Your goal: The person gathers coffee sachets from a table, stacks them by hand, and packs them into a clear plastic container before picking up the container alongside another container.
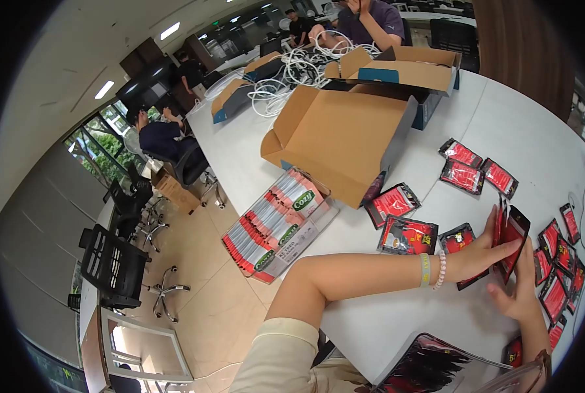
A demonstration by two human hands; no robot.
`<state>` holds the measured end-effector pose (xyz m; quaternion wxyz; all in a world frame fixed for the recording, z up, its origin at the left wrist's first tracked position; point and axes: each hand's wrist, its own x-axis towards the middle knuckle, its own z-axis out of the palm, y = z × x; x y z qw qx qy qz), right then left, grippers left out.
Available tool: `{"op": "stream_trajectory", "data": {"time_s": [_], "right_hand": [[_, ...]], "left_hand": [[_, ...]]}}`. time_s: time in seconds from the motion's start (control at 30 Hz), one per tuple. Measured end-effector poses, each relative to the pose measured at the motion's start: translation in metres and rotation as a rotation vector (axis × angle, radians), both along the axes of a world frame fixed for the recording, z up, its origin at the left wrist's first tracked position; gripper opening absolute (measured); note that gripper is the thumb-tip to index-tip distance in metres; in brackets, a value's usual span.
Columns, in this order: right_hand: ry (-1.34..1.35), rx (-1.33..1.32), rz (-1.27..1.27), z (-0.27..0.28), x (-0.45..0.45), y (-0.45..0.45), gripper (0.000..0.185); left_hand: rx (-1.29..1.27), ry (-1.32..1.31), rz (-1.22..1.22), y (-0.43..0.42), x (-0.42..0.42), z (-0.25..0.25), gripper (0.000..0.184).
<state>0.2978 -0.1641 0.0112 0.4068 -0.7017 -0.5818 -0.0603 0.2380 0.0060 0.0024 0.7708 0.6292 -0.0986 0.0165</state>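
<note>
My left hand (479, 257), a beaded bracelet and a pale band at its wrist, closes on a few upright red-and-black packets (514, 239). Against the lower right edge of the same packets rest the fingers of my right hand (520, 295), partly hidden behind them; its thumb stands apart. Beneath my left hand lies another packet (459, 238), beside a packet with a black border (408, 236). More packets (554, 295) spread over the table right of my right hand. Three packets (463, 175) lie farther back.
A box of packed sachets marked Cozy (292, 239) sits at the white table's (371, 288) left edge. Behind it are an open cardboard box (345, 134) and tangled white cables (299, 69). Near my body lies a glossy black-and-red bag (430, 367). Office chairs (112, 265) and seated people are beyond.
</note>
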Motion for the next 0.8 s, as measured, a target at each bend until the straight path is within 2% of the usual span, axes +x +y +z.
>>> {"op": "stream_trajectory", "data": {"time_s": [0.13, 0.2, 0.23, 0.27, 0.33, 0.37, 0.4, 0.47, 0.53, 0.6, 0.67, 0.73, 0.8], "right_hand": [[-0.052, -0.013, -0.068, -0.004, 0.003, 0.005, 0.088], [-0.078, -0.036, -0.130, -0.004, 0.000, 0.008, 0.092], [-0.099, -0.049, -0.216, -0.005, -0.004, 0.010, 0.095], [-0.123, -0.064, -0.298, -0.005, -0.008, 0.011, 0.097], [-0.216, -0.079, -0.332, 0.001, -0.012, 0.012, 0.102], [-0.290, -0.069, -0.352, 0.004, -0.012, 0.010, 0.103], [-0.362, -0.060, -0.374, 0.006, -0.012, 0.009, 0.104], [-0.354, -0.033, -0.398, 0.007, -0.011, 0.010, 0.103], [-0.565, 0.049, -0.357, 0.019, -0.014, 0.011, 0.090], [-0.626, 0.060, -0.324, 0.021, -0.012, 0.007, 0.077], [-0.661, 0.072, -0.316, 0.023, -0.012, 0.006, 0.069], [-0.666, 0.072, -0.328, 0.020, -0.010, 0.005, 0.067], [-0.688, 0.128, -0.291, 0.017, -0.008, 0.005, 0.066]], "left_hand": [[-0.038, 0.020, -0.038, 0.001, -0.004, 0.005, 0.117], [0.143, -0.065, -0.098, 0.000, -0.005, 0.006, 0.103], [0.222, -0.202, 0.108, -0.010, -0.006, 0.001, 0.103], [0.215, -0.205, 0.104, -0.010, -0.005, -0.001, 0.103], [-0.079, 0.139, -0.149, 0.000, -0.011, 0.016, 0.096], [-0.161, 0.223, -0.133, 0.002, -0.011, 0.018, 0.080], [-0.167, 0.228, -0.131, 0.004, -0.012, 0.018, 0.080], [-0.354, 0.222, -0.182, 0.006, -0.008, 0.010, 0.058], [0.377, -0.541, 0.022, 0.017, 0.002, -0.042, 0.046], [-0.215, 0.314, -0.107, 0.009, -0.023, 0.022, 0.041], [-0.495, 0.276, -0.189, 0.014, -0.008, -0.013, 0.034], [-0.668, 0.352, -0.312, 0.013, -0.010, 0.011, 0.032], [-0.618, 0.381, -0.302, 0.011, -0.013, 0.014, 0.032]]}}
